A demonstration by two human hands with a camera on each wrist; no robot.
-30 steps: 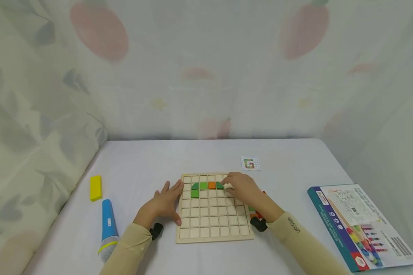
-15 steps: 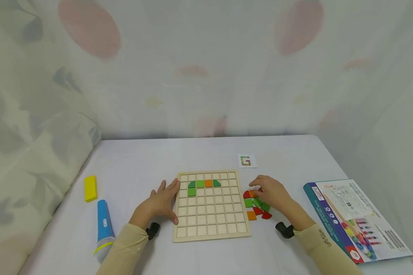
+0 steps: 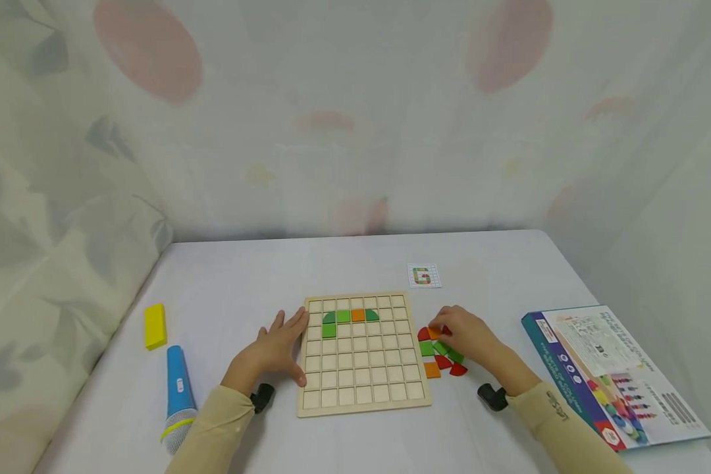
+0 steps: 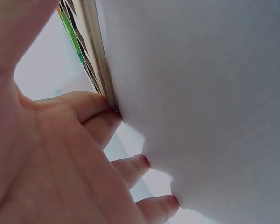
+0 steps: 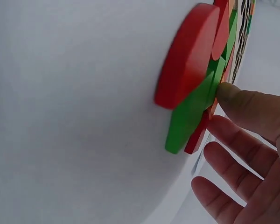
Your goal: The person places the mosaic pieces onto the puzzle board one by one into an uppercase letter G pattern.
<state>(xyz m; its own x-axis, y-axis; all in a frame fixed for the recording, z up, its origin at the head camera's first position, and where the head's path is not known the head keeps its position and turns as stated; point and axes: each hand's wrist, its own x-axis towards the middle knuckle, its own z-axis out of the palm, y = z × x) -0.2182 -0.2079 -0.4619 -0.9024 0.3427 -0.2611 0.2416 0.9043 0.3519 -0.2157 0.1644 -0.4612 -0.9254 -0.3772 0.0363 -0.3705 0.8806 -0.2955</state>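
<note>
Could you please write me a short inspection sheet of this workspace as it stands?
Surface: white table.
Job's things: wooden grid board with four green and one orange tile; loose tiles beside its right edge; pattern card.
Clutter: yellow block, blue toy microphone, game box.
Hands: left hand flat against board's left edge; right hand on loose tiles, grip unclear.
Cables: nothing seen.
Surroundings: patterned curtain.

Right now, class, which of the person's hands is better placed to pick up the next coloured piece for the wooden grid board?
The right hand. It already lies over the loose pieces beside the board, fingers touching them. The left hand rests flat against the board's opposite edge, seemingly steadying it, far from the pieces.
</note>
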